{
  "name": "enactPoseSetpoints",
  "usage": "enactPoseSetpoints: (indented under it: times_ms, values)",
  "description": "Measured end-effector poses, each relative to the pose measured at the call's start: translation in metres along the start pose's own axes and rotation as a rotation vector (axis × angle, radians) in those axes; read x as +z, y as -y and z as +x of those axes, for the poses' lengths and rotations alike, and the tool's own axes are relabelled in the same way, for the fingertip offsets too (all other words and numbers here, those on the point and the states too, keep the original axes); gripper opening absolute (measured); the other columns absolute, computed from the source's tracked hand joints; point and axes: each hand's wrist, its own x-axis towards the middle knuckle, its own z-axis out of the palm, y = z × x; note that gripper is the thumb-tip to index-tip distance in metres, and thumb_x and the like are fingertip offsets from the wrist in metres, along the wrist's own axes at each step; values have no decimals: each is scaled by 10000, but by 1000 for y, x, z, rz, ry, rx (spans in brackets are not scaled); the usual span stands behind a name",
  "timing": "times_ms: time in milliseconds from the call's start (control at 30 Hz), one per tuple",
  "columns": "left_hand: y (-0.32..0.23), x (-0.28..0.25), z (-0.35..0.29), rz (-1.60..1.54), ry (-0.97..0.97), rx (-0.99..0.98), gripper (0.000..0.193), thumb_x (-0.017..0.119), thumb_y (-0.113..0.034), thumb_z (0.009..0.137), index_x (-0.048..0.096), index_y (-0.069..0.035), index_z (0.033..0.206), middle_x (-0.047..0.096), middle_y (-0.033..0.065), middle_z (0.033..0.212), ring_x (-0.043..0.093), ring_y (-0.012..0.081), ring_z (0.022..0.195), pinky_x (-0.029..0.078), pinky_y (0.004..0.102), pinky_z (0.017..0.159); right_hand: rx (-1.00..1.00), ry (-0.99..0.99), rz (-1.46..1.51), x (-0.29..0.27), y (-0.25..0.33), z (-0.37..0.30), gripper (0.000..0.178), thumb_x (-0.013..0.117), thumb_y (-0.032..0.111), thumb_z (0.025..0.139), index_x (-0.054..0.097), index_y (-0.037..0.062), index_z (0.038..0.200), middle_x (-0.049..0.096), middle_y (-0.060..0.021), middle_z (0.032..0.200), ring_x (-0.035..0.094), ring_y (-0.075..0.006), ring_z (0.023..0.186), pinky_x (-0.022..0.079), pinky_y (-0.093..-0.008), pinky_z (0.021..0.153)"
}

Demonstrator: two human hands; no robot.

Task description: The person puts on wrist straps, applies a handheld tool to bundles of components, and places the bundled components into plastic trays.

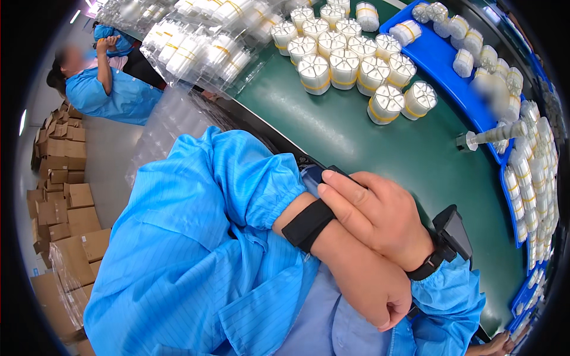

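My left forearm crosses in front of me, with a wide black strap around the wrist. Below and to the right, my left hand is curled closed, and I see nothing in it. My right hand lies over the left forearm, its fingers stretched toward a dark device by the strap. Two fingertips rest at the device's edge; the thumb is hidden. A black box-shaped device sits on my right wrist, held by a black band.
Bundles of white tubes with yellow bands stand on the green table. Clear bags of similar bundles lie farther left. Blue trays with more bundles line the right. Another person in blue and stacked cardboard boxes are at left.
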Motion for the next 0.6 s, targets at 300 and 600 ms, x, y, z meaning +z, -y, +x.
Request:
enactPoseSetpoints:
  times_ms: [300,600]
  values:
    - [-1,-9,-6,1321,-158,415,111,674,-164,804,627,-66,783,627,49,754,628,202,742,491,346,674,283,-131,346,-10,-12,13,795,765,-102,705,491,74,1430,679,-155,1187,697,-275,943,576,-354,792]
    - [27,-11,-3,1641,-210,328,105,705,-136,650,710,-38,689,654,103,674,656,254,677,520,413,597,958,183,1523,-30,-22,12,487,475,-78,908,473,-26,1392,677,-97,1177,649,-153,1064,500,-295,959]
